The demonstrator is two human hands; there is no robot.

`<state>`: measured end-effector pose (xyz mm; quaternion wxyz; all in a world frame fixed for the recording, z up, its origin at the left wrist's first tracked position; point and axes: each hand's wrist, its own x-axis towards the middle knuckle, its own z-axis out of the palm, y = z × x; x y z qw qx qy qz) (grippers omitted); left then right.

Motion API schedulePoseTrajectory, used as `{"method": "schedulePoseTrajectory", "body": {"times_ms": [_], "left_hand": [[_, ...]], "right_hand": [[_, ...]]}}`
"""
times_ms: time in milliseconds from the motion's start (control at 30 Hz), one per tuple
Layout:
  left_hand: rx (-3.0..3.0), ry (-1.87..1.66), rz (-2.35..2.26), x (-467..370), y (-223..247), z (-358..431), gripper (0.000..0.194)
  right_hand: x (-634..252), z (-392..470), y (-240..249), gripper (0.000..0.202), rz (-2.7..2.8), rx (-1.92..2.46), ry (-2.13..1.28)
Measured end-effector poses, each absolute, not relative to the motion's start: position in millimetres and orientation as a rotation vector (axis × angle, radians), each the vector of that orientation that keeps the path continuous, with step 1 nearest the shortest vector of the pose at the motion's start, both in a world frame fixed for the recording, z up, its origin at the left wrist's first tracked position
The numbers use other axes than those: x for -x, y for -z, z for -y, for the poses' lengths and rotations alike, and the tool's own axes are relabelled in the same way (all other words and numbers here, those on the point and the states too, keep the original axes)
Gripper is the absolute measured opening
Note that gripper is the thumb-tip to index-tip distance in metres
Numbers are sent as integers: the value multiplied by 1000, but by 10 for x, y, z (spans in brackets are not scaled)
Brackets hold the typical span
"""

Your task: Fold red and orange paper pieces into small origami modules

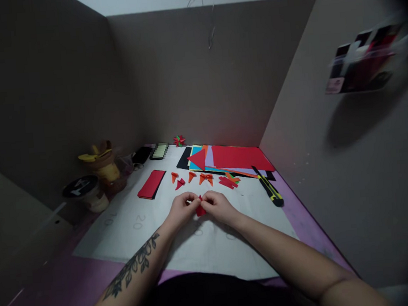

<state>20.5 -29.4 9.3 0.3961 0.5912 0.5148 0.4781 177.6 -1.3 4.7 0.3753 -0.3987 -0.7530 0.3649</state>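
Note:
A small red paper piece (201, 210) is pinched between both hands above the white sheet (126, 239). My left hand (183, 208) grips its left side with thumb and fingers pressed together, and my right hand (219, 206) holds its right side the same way. Just beyond the hands lie several small folded orange pieces (206, 178) and a folded red one (180, 183). Red paper strips (228, 182) rest to the right of these, partly over orange and green scraps. A stack of red rectangles (152, 184) lies to the left.
Coloured sheets (241, 157) are piled at the back right, near a yellow and black cutter (271, 190). Containers (85, 193) stand at the left. A paper flower (179, 141) sits by the rear panel. Grey panels (201, 77) enclose three sides.

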Motion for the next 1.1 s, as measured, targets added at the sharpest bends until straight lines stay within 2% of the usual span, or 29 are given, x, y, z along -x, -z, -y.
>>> {"method": "schedulePoseTrajectory", "body": {"times_ms": [267,433,600,700,800,833,867,933,1000,1100], "left_hand": [[-1295,-1448,-1320,-119,-82,248,17],[-1022,-1795,-1402,60,-70,86,20],[-1155,-1695,-1321,40,-64,74,24],[-1083,-1799,-1338,50,-64,87,23],[-904,-1913,-1398,134,-38,50,25],[-860,-1929,-1400,162,-26,33,27],[-833,-1934,-1397,183,-14,17,28],[-829,-1933,-1391,197,5,-1,28],[-889,-1897,-1388,168,14,9,28],[-1120,-1719,-1341,67,12,75,33]], "right_hand": [[-1679,54,-46,13,1949,1002,-922],[-1706,59,29,13,1943,983,-976],[-1693,14,15,13,1856,993,-877],[-1671,85,-10,20,2186,694,-743],[-1688,161,2,34,2619,280,-760],[-1706,161,12,43,2716,275,-754],[-1729,145,23,55,2785,372,-719],[-1780,80,41,68,2748,880,-543],[-1825,11,49,67,2590,1144,-371],[-1855,-24,39,54,2393,1064,-363]]}}
